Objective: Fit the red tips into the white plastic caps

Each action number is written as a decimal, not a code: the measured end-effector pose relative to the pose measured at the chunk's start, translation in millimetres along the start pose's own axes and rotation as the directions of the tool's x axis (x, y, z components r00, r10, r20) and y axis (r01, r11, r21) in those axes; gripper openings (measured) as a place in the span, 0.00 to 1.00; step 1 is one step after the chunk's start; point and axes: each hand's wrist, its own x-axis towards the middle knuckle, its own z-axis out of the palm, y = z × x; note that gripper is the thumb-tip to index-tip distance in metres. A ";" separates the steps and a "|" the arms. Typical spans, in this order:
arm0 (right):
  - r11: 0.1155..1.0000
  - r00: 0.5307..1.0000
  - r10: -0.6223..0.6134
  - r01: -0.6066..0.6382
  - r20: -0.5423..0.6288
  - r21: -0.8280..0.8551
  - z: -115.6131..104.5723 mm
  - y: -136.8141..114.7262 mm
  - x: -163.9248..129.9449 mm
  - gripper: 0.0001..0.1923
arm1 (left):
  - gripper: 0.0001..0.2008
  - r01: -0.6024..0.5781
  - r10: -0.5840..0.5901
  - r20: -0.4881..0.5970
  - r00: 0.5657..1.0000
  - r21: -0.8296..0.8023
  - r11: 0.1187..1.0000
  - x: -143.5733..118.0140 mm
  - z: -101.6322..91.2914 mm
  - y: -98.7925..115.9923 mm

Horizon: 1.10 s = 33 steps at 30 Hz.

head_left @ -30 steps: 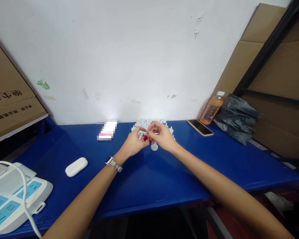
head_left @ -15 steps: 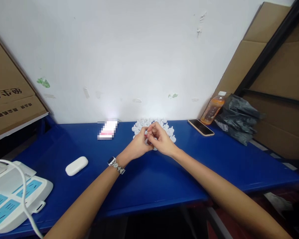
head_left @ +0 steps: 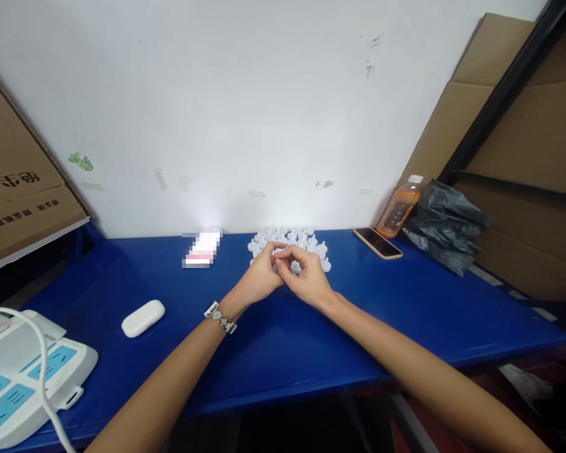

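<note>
Our left hand [head_left: 260,277] and right hand [head_left: 311,277] draw closer before the white pieces [head_left: 292,236], holds and finished count hidden from us.

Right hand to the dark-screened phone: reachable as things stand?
Probably yes. Only low white pieces and blue tabletop lie between the right hand and the phone; the orange bottle is beyond it. But its fingers are up against the left hand, so it would need to leave there first.

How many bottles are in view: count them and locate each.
1: an orange-filled bottle is at the back right of the blue table, between the phone and the dark plastic bag; others could be hidden.
</note>
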 end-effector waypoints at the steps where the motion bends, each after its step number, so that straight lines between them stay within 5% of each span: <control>1: 0.999 1.000 0.021 -0.021 -0.019 0.037 1.0 0.6 -0.2 0.05 | 0.29 0.005 -0.005 0.000 1.000 -0.013 1.000 -0.1 -0.6 0.5; 8: 0.992 0.997 0.027 -0.017 -0.079 0.125 0.7 4.7 1.3 0.07 | 0.33 -0.103 0.106 0.047 0.993 -0.068 0.992 -3.7 -1.5 1.8; 13: 0.996 0.988 -0.089 0.088 -0.124 -0.012 -0.5 1.7 -1.0 0.08 | 0.23 -0.210 0.224 -0.077 0.972 0.154 0.966 -7.1 2.9 3.6; 18: 0.992 0.990 -0.130 0.130 -0.061 -0.003 1.1 -0.2 -3.1 0.11 | 0.14 -0.154 0.241 -0.228 0.943 0.343 0.927 -8.6 -1.0 5.6; 22: 0.994 0.998 -0.061 0.063 -0.017 0.088 1.6 2.5 -3.4 0.14 | 0.13 -0.117 0.256 -0.275 0.927 0.436 0.892 -8.3 -4.5 6.2; 29: 0.951 0.985 0.166 -0.148 -0.043 0.270 -2.1 10.7 -0.2 0.15 | 0.16 -0.096 0.198 -0.193 0.961 0.437 0.894 -10.0 -2.6 6.9; 33: 0.919 0.974 0.222 -0.223 0.040 0.327 -1.1 9.0 1.0 0.17 | 0.12 -0.175 0.311 -0.205 0.928 0.497 0.850 -11.4 -0.5 3.9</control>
